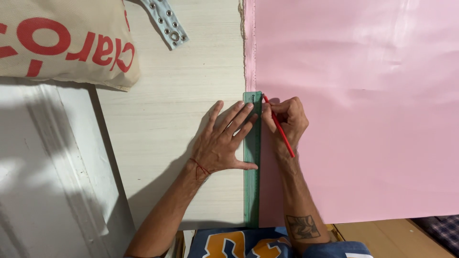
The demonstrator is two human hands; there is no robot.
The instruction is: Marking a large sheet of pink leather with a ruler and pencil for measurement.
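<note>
Pale wood-grain tabletop [167,95]. Green ruler [252,191] on pink fabric's [363,119] left edge — landmark. Left hand [222,143] left of ruler, fingers splayed flat, tips pinning it. Right hand [289,119] right of ruler, clenched on red pencil [282,134], tip at ruler's top. Risk: ruler slips on slick, smooth fabric — line skews. Canvas bag [67,43] far upper left.

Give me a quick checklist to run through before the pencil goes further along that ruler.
1. Left hand pressing flat on the green ruler: ok.
2. Ruler lying along the pink fabric edge: ok.
3. Right hand gripping the red pencil: ok.
4. Pencil tip against the ruler's far end: ok.
5. Fabric smooth beside the ruler: ok.
6. Line already drawn: cannot tell.
</note>
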